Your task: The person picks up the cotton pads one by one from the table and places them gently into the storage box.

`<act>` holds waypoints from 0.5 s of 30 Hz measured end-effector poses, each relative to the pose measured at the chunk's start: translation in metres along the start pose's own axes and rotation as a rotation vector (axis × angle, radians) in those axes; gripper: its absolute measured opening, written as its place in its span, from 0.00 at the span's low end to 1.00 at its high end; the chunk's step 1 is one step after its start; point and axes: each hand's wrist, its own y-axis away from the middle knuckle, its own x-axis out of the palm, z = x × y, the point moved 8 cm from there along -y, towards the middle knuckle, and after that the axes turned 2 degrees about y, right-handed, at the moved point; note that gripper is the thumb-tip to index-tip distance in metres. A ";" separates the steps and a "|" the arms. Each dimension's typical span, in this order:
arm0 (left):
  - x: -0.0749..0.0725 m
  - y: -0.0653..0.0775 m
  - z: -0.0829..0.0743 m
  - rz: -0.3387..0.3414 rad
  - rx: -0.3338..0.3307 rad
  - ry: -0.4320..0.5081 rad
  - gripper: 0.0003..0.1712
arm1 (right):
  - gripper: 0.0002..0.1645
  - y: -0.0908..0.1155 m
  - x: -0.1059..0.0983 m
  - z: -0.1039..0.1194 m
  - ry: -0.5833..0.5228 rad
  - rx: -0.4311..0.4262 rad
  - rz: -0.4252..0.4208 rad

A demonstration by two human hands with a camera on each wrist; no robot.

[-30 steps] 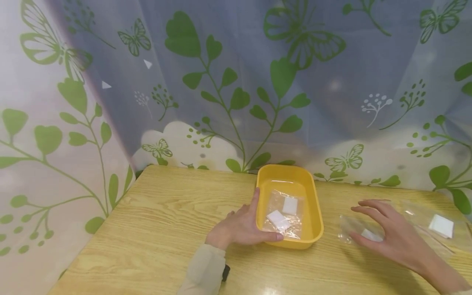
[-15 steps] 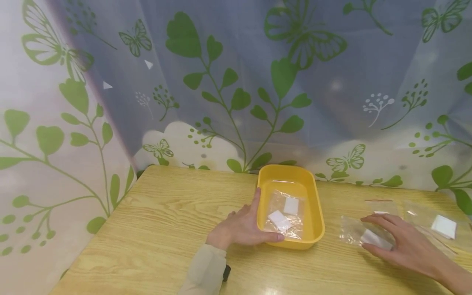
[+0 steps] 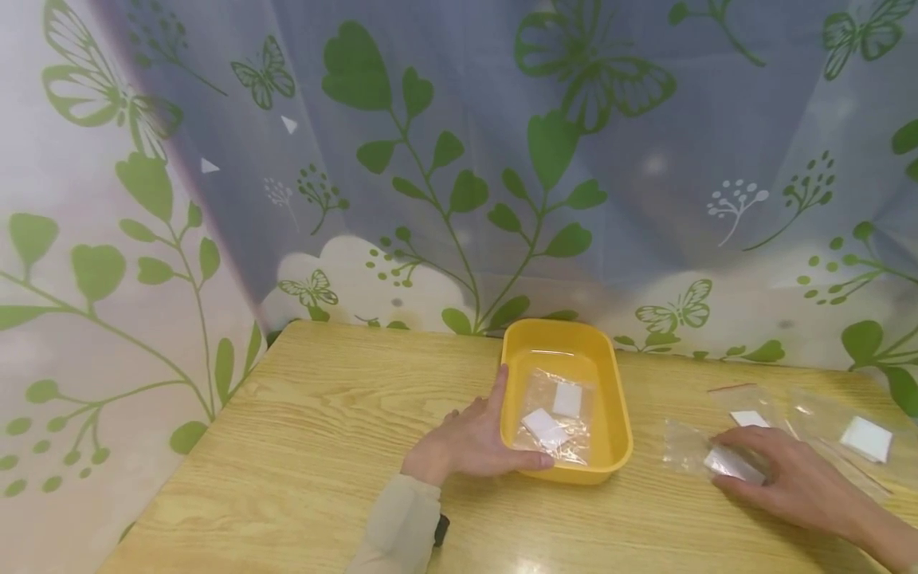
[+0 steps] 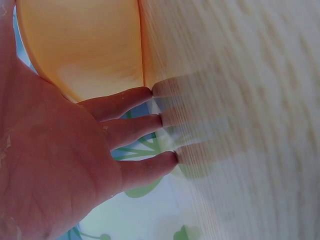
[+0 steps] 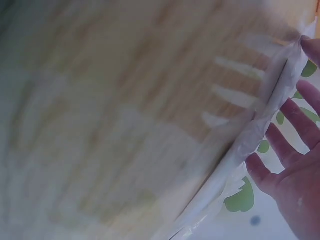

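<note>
My left hand (image 3: 469, 442) rests against the near left corner of a yellow plastic tray (image 3: 621, 406), index finger along its side and thumb across the front rim. In the left wrist view, three straight fingertips touch the tabletop beside the tray's wall (image 4: 90, 45). Inside the tray lies clear plastic packaging (image 3: 527, 391) with two white pieces. To the right, my right hand (image 3: 789, 478) pinches a small clear plastic bag (image 3: 684, 448) between thumb and fingers, a white piece (image 3: 733, 465) inside it. The right wrist view shows fingertips along the bag's crinkled edge (image 5: 235, 155).
Behind the right hand lies another clear zip bag (image 3: 746, 399) with a red seal line and a white piece. A larger clear bag (image 3: 864, 438) with a white square lies further right. A printed curtain (image 3: 430, 159) hangs behind the wooden table (image 3: 323, 414).
My right hand has drawn back to the right, uncovering the red-lined bag behind, and its thumb and fingers have closed in on the small bag. The left hand and tray stay put.
</note>
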 end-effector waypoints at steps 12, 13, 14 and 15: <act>0.000 0.000 0.001 0.006 -0.007 -0.013 0.78 | 0.23 0.000 0.000 -0.002 -0.021 0.011 -0.037; 0.000 0.001 0.001 0.007 -0.009 -0.015 0.78 | 0.23 0.000 -0.001 -0.001 -0.028 -0.002 -0.049; 0.000 0.001 0.001 0.008 -0.012 -0.017 0.78 | 0.23 0.000 -0.002 0.000 -0.037 -0.019 -0.062; 0.000 0.001 0.001 0.009 -0.014 -0.018 0.78 | 0.24 0.000 -0.003 0.001 -0.047 -0.038 -0.076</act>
